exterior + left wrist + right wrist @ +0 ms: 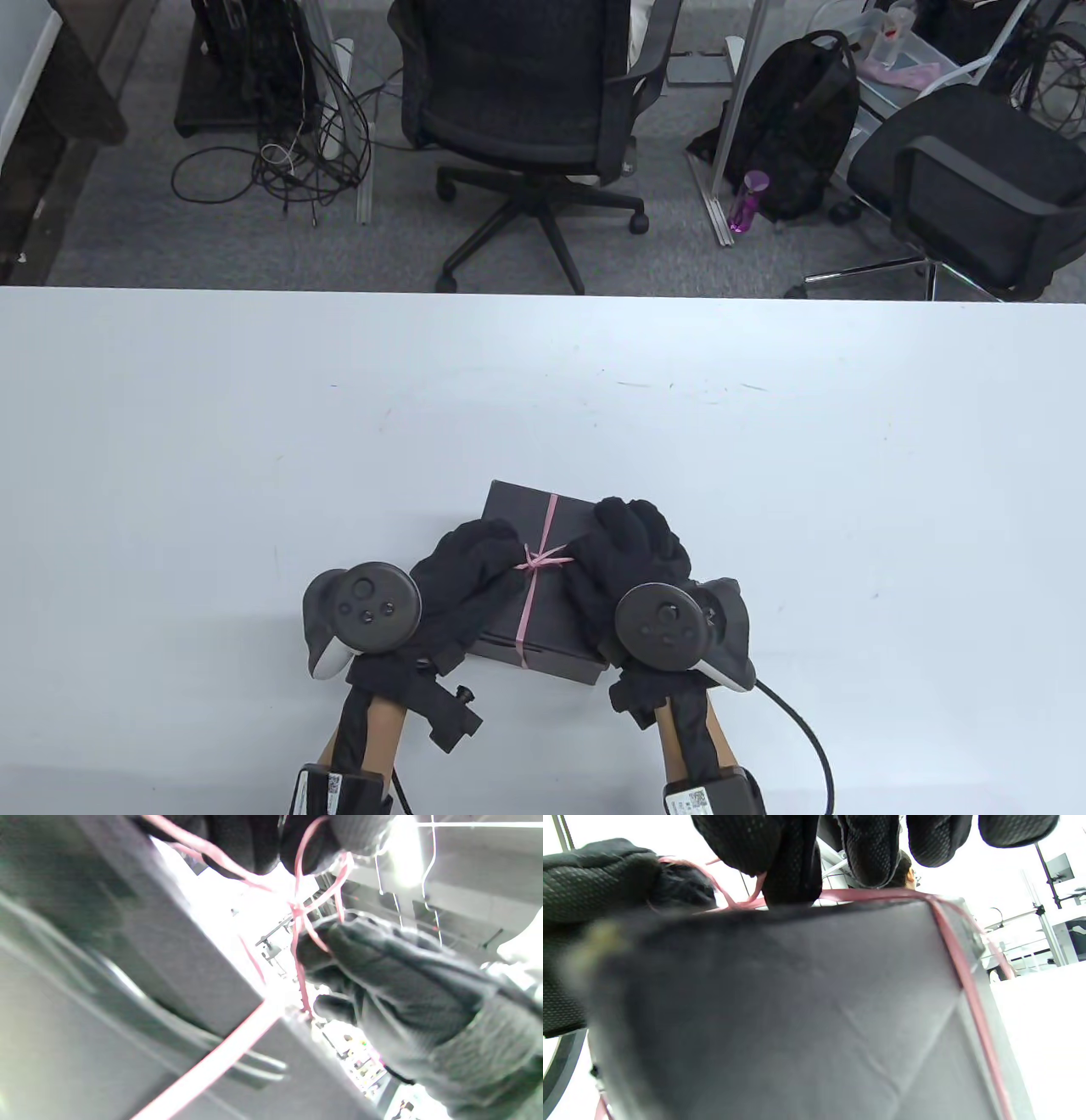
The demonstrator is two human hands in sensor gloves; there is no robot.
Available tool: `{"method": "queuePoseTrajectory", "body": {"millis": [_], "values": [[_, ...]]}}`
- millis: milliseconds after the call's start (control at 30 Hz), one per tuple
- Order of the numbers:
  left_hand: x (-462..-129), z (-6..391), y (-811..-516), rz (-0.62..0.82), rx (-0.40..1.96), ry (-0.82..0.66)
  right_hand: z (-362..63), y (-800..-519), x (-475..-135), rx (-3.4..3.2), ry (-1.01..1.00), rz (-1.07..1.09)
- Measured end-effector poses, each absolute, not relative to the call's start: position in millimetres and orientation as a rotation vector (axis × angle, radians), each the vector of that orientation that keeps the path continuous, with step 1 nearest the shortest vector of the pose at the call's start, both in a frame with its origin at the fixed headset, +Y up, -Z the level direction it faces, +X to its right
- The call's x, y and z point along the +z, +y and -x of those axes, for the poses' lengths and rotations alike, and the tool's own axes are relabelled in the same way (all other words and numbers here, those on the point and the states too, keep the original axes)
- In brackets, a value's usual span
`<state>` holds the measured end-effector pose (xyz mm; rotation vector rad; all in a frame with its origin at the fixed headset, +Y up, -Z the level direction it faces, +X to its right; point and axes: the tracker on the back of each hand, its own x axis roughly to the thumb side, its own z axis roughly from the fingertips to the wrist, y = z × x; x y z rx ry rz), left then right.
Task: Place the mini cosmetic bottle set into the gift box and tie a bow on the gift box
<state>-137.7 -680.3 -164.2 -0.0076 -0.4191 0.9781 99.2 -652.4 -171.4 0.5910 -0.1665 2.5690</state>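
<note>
Near the front edge of the white desk [254, 441], your closed black gift box [543, 586] lies flat with a thin pink ribbon [533, 594] running lengthwise over its lid and crossing at a small knot [536, 560] at the centre. Your left hand [475, 569] rests on the left half of the lid, your right hand [632, 548] on the right half, and both meet at the knot. In the wrist views, each grip is pinched on the ribbon: left fingertips [254, 849] hold strands rising from the knot, and the right fingertips [793, 870] nip a loop just above the lid's edge. The mini cosmetic bottles cannot be seen; with the lid shut they are presumably inside.

Judging from here, the bow is only half formed. Pull unevenly and one loop could slip through, leaving a plain knot. Ease off either pinch too soon and the slick, narrow ribbon may slacken round the box. Tug upward hard and you risk sliding the band off centre toward a corner.
</note>
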Motion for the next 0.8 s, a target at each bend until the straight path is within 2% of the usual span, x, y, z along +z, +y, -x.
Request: {"method": "queuePoseTrajectory", "body": {"millis": [233,533,800], "values": [[-159.9,147.8,-676.9,-0.063,0.855,-0.270,-110.0,-646.4,-170.2,2.496,-0.200,-0.519],[-158.0,159.4,-680.4,-0.109,0.828,-0.186,-114.5,-645.0,-169.0,2.513,-0.273,-0.451],[-157.2,163.0,-683.3,-0.151,0.807,-0.144,-119.5,-648.4,-171.5,2.526,-0.236,-0.425]]}}
